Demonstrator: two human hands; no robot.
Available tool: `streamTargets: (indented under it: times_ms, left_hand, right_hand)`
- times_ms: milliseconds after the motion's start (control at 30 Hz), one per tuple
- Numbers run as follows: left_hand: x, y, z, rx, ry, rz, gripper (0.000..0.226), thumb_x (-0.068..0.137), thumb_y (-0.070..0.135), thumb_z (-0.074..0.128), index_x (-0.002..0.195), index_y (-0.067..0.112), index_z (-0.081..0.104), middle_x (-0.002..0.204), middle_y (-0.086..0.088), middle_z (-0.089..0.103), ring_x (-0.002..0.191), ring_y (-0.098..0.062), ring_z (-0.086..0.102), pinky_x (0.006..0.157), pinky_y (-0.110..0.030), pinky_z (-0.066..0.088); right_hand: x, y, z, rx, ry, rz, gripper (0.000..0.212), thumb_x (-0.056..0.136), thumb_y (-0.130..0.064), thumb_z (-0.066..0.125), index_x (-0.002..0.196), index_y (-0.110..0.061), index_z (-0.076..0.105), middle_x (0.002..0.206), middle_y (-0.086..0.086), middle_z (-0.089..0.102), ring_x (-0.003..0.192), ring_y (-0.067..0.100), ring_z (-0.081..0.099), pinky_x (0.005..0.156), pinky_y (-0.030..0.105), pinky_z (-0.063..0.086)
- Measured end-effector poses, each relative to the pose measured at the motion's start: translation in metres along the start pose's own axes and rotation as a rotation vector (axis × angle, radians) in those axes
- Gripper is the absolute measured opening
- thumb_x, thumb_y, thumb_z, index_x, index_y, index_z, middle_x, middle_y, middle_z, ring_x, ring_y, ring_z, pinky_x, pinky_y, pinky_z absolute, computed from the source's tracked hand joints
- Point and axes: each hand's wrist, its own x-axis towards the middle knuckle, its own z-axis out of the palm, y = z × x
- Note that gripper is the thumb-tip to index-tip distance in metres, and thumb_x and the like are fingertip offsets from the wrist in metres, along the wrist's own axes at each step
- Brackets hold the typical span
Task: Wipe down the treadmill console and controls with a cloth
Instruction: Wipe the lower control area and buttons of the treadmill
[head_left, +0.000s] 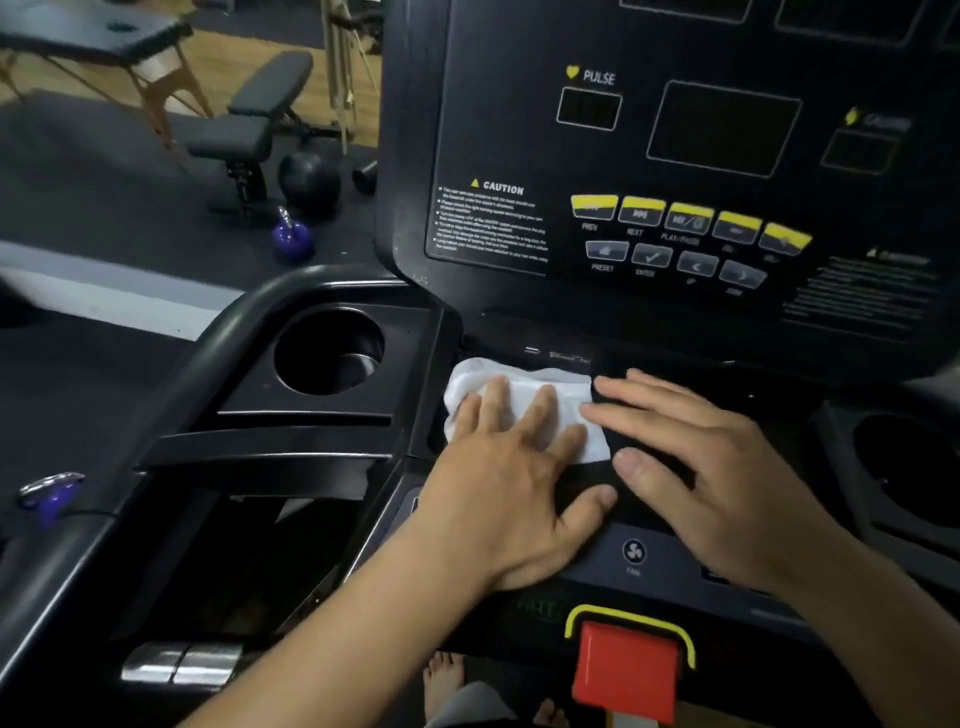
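At the near edge a square red plastic stop button (626, 670) sits in a yellow surround, with a chrome grip sensor (182, 662) on the black handlebar off to the left. Just past it, the left hand (511, 483) lies flat with its fingers straight and spread, pressing down on a crumpled white cloth (524, 376) at the left end of the black console shelf. The right hand (711, 467) rests open beside it, holding nothing, its fingertips touching the cloth's right edge. Left of the cloth, a round black cup holder (280, 364) shows only its shiny bottom; a second cup holder (857, 441) at the right is too dark to read. Beyond rises the black treadmill console panel (675, 156) with a row of yellow-topped buttons (688, 215). On the floor behind stand a purple kettlebell (292, 236) and a black padded weight bench (249, 119).
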Motion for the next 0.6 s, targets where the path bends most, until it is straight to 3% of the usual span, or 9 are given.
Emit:
streamTargets:
  times_ms: [133, 200, 333, 500, 600]
  left_hand:
    - [-0.007, -0.017, -0.003, -0.119, 0.010, -0.008, 0.082, 0.078, 0.073, -0.004, 0.154, 0.045, 0.006, 0.166, 0.008, 0.009, 0.151, -0.031, -0.010, 0.123, -0.043, -0.007]
    - [-0.003, -0.014, -0.004, -0.091, 0.014, -0.030, 0.084, 0.077, 0.074, -0.004, 0.154, 0.045, 0.008, 0.166, 0.009, 0.009, 0.150, -0.036, -0.010, 0.122, -0.049, -0.005]
    - [0.000, 0.012, 0.004, 0.002, -0.002, 0.025, 0.084, 0.078, 0.074, -0.005, 0.155, 0.043, 0.008, 0.166, 0.010, 0.005, 0.148, -0.047, -0.012, 0.116, -0.063, -0.005]
    - [0.008, -0.002, 0.001, 0.046, -0.013, -0.077, 0.087, 0.075, 0.074, -0.011, 0.155, 0.042, 0.004, 0.166, 0.010, -0.003, 0.147, -0.047, -0.015, 0.118, -0.060, -0.005]
    - [0.015, 0.020, 0.000, 0.055, -0.054, -0.048, 0.077, 0.087, 0.075, 0.002, 0.156, 0.040, 0.005, 0.166, 0.009, -0.002, 0.145, -0.050, -0.019, 0.115, -0.065, -0.006]
  right_hand:
    - [-0.005, 0.005, -0.010, 0.001, 0.046, 0.030, 0.047, 0.091, -0.051, 0.038, 0.132, -0.037, 0.056, 0.142, -0.021, 0.049, 0.140, -0.003, 0.029, 0.113, 0.017, 0.024]
    - [-0.005, 0.006, -0.014, 0.010, 0.078, 0.040, 0.047, 0.092, -0.051, 0.038, 0.132, -0.036, 0.056, 0.141, -0.019, 0.050, 0.140, -0.002, 0.032, 0.113, 0.021, 0.027]
    - [-0.003, 0.002, -0.011, 0.059, 0.101, 0.017, 0.049, 0.093, -0.052, 0.038, 0.132, -0.031, 0.059, 0.141, -0.015, 0.051, 0.139, 0.000, 0.035, 0.112, 0.018, 0.027]
    - [-0.008, 0.003, -0.018, 0.065, 0.134, 0.036, 0.044, 0.092, -0.051, 0.038, 0.131, -0.039, 0.055, 0.141, -0.019, 0.050, 0.139, -0.002, 0.034, 0.113, 0.028, 0.029]
    - [-0.010, 0.004, -0.019, 0.074, 0.149, 0.029, 0.043, 0.093, -0.050, 0.038, 0.131, -0.037, 0.055, 0.141, -0.017, 0.051, 0.138, 0.000, 0.036, 0.113, 0.027, 0.031]
